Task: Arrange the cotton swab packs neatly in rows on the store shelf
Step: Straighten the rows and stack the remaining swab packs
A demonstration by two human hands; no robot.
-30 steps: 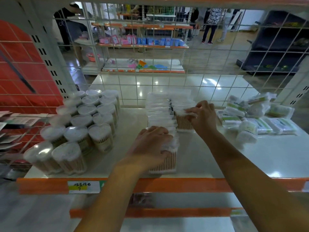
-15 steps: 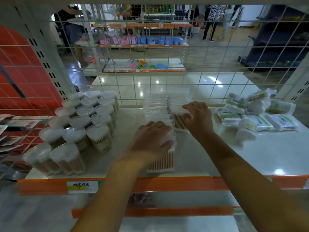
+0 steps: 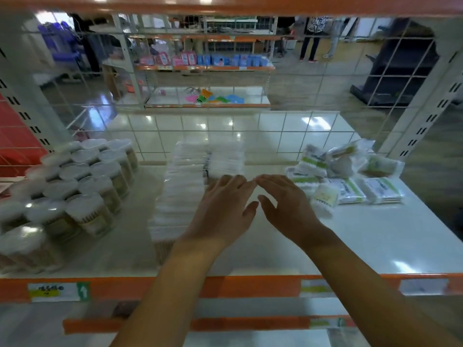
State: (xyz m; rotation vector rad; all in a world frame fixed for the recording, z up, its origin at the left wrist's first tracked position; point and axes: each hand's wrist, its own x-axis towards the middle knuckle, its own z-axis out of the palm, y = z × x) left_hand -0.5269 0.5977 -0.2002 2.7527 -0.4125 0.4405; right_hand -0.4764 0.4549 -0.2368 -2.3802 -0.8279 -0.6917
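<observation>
Two rows of clear cotton swab packs stand on the white shelf (image 3: 375, 241): a long left row (image 3: 180, 194) reaching toward the front edge and a short right row (image 3: 226, 157) at the back. My left hand (image 3: 223, 209) hovers with relaxed fingers beside the long row, its fingertips near the short row's front pack. My right hand (image 3: 283, 204) is just right of it, fingers loosely spread, holding nothing. The two hands' fingertips almost meet. A loose heap of green-labelled swab bags (image 3: 345, 176) lies at the right.
Round and heart-shaped swab tubs (image 3: 75, 191) fill the shelf's left side. A wire grid back panel (image 3: 275, 131) closes the rear. An orange front rail (image 3: 225, 284) carries price labels. Other shelves and people stand beyond the grid.
Both hands have let go of the packs. The left hand left the long row's front and moved right; the right hand drew back from the short row. The view blurred and shifted.
</observation>
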